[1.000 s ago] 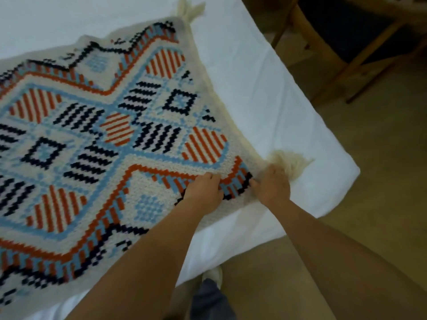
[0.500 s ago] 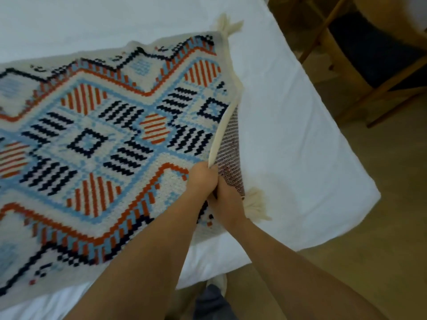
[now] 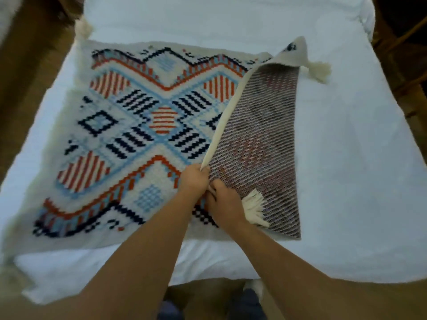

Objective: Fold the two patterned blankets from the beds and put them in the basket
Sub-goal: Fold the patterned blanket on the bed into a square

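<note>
Blanket (image 3: 129, 135) with a woven pattern of orange, navy and pale blue diamonds and zigzags on cream lies spread across the white bed (image 3: 346, 158), and we see most of it lying flat with the patterned face up. Its right part is turned over toward the left as a flap (image 3: 261, 139), which shows a dull, finely striped underside of dark red and grey. A cream edge runs along the flap from the far corner down to the hands. We find the left hand (image 3: 194, 181) at the near end of that cream edge, its grip closed tight with the fingers curled round the edge. The right hand (image 3: 225, 204) sits just beside it and touches it. Its grip is likewise closed on the blanket at the turned-over corner, though we cannot make out its fingertips, which are tucked against the left hand. A near tassel (image 3: 254, 207) fans out from that corner, beside the right wrist and over the flap's underside. A far tassel (image 3: 320, 70) lies on the sheet at the flap's far corner, and a left tassel (image 3: 83, 28) sits at the blanket's far left corner, by the bed's edge. Both forearms reach in over the near edge of the bed, and brown floor (image 3: 23, 77) shows to the left.
</note>
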A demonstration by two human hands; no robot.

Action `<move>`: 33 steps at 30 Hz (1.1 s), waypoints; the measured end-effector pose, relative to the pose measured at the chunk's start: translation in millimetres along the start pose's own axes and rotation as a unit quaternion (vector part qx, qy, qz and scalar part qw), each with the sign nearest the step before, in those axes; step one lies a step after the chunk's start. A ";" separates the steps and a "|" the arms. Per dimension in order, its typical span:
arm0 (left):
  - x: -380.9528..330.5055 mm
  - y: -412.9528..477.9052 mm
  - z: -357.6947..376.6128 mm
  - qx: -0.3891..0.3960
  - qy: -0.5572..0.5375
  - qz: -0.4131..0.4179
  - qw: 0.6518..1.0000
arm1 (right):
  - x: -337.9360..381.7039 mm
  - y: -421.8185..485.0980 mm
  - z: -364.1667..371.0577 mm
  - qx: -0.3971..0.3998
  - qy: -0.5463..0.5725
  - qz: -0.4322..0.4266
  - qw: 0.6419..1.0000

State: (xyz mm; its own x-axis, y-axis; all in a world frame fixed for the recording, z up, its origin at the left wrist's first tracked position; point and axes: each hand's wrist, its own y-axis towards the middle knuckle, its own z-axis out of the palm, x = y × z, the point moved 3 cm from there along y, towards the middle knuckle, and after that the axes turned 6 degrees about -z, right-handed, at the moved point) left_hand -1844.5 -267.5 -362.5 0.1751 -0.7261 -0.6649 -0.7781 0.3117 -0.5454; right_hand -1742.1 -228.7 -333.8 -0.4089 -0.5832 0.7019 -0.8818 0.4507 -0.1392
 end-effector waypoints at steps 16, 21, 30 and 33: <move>228.2 26.6 -296.9 -0.111 0.019 -0.066 0.991 | 238.6 19.4 269.3 0.168 -0.004 -0.110 0.980; 275.2 24.2 -321.6 -0.133 0.029 -0.101 0.986 | 258.5 8.0 311.4 0.190 -0.020 -0.111 0.975; 301.5 24.8 -337.6 -0.122 -0.010 -0.090 0.988 | 257.2 -2.7 364.9 0.314 -0.119 -0.118 0.934; 302.4 28.0 -341.6 -0.126 -0.013 -0.085 0.988 | 252.1 -6.5 366.8 0.349 -0.156 -0.115 0.917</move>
State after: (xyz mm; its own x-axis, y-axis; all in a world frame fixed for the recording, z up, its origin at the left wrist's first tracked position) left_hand -2019.4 -687.7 -404.5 0.3292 -0.7383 -0.5887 -0.8612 0.0209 -0.5078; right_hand -1925.8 -626.5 -412.1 -0.1454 -0.8230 0.5491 -0.8439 -0.1865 -0.5030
